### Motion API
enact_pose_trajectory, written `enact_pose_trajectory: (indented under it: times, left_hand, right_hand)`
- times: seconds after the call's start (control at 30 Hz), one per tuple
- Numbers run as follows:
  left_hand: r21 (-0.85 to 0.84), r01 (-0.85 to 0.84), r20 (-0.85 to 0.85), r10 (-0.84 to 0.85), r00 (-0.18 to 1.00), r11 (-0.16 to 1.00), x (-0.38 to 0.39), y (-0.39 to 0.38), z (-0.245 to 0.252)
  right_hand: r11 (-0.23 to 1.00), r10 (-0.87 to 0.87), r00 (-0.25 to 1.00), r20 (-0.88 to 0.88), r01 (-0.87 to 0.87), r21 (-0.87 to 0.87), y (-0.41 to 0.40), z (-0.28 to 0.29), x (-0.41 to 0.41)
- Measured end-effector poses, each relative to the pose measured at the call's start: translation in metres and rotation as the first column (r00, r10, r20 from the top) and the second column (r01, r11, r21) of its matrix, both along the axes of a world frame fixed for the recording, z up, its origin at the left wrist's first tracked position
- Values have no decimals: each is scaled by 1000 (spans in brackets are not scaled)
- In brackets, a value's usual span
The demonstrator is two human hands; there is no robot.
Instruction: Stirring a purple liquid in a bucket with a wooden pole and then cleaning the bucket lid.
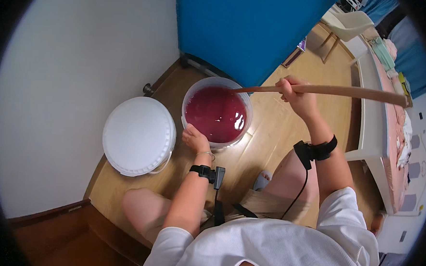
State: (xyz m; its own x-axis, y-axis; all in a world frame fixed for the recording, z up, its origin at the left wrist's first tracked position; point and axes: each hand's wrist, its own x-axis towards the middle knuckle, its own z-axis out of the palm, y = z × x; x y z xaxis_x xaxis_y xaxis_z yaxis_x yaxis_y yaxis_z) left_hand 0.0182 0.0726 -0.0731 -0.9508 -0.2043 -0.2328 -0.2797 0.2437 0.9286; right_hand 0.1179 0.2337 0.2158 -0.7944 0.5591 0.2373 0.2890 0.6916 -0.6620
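A translucent plastic bucket (pixel 248 124) stands on the wood floor before me, holding dark red liquid (pixel 214 111) with bright reflections on its surface. My left hand (pixel 196 138) grips the bucket's near left rim. A long wooden stick (pixel 349 91) is in my right hand (pixel 298 96), the fist closed around its middle part. The stick's thin end reaches over the far right of the bucket and meets the liquid; whether it goes deep is hidden. Its thicker end points off to the right.
A lidded white bucket (pixel 137 136) with a handle stands left of the open one, near the white wall (pixel 87 54). A blue panel (pixel 240 29) rises right behind. On the right are a bed (pixel 376 116) and a white chair (pixel 348 24). A doorstop (pixel 148 89) juts from the wall.
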Motion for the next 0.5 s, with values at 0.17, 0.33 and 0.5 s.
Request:
enact_pose_trajectory:
  times: [0.17,0.33,0.5]
  left_hand:
    - [133,113,-14,-112,994,985,-11,-11,-11]
    - [154,100,51,-109,993,983,-13,-16,-1]
    - [386,133,141,-202,969,913,-12,-24,7]
  right_hand:
    - [994,-81,995,60,86,-75,-18,12,18]
    - [964,-155,971,183,189,-186,-49,22,24]
    - [934,-96,981,170,148,-326,-63,9,18]
